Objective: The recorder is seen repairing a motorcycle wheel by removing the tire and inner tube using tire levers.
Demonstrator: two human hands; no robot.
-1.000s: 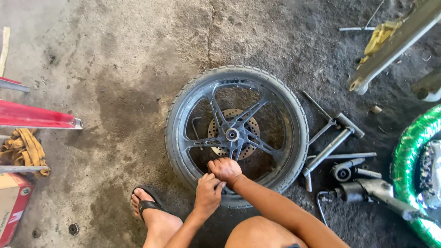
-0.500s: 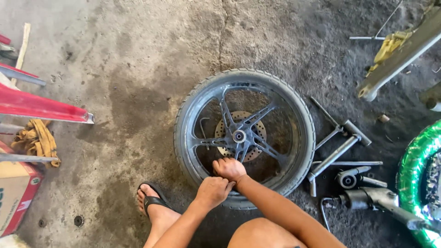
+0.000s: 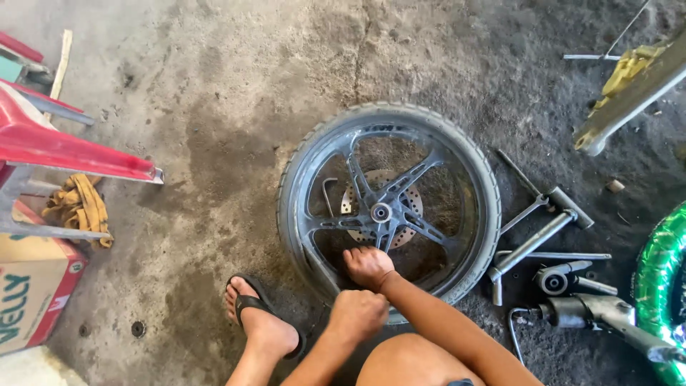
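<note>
Both hands work the near rim of a motorcycle wheel (image 3: pixel 389 207) lying flat on the concrete floor (image 3: pixel 214 107).

The right hand (image 3: pixel 368 266) is clenched on the inner rim by the tyre bead; the left hand (image 3: pixel 357 314) is fisted just below it at the tyre edge, and what it grips, if anything, I cannot tell. A sandalled foot (image 3: pixel 261 322) rests beside the tyre, seemingly to steady the crouch. Metal tools (image 3: pixel 539 229) lie to the right, a red chair (image 3: pixel 64 146) at the floor's left edge.
</note>
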